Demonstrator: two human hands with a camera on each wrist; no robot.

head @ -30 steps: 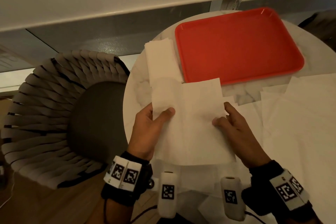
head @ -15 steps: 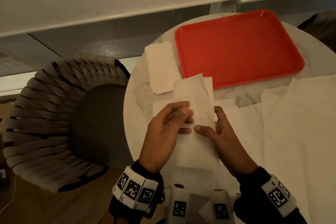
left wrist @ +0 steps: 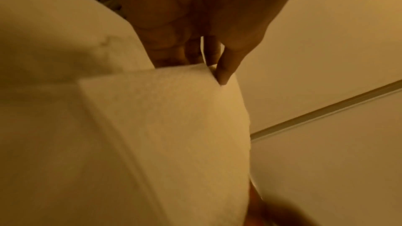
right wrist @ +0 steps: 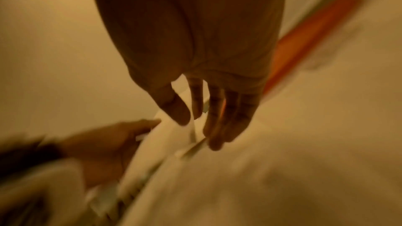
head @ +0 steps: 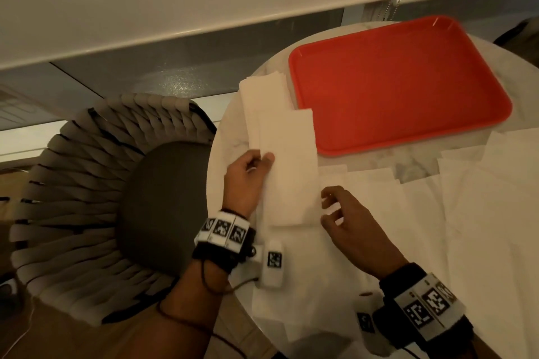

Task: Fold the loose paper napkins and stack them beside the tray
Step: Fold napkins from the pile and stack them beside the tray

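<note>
A woven chair (head: pixel 73 183) sits off to the left. The left hand (head: pixel 246 181) pinches the long edge of a folded napkin (head: pixel 287 166), thumb on top, its far end already over the stack (head: pixel 264 93) lying just beside the red tray (head: pixel 393 81). I'd say: lay it down square on that stack, edges matched, then press flat. The right hand (head: pixel 347 218) hangs loose, gripping nothing, above unfolded napkins (head: pixel 452 213) spread across the table (head: pixel 408 166).
</note>
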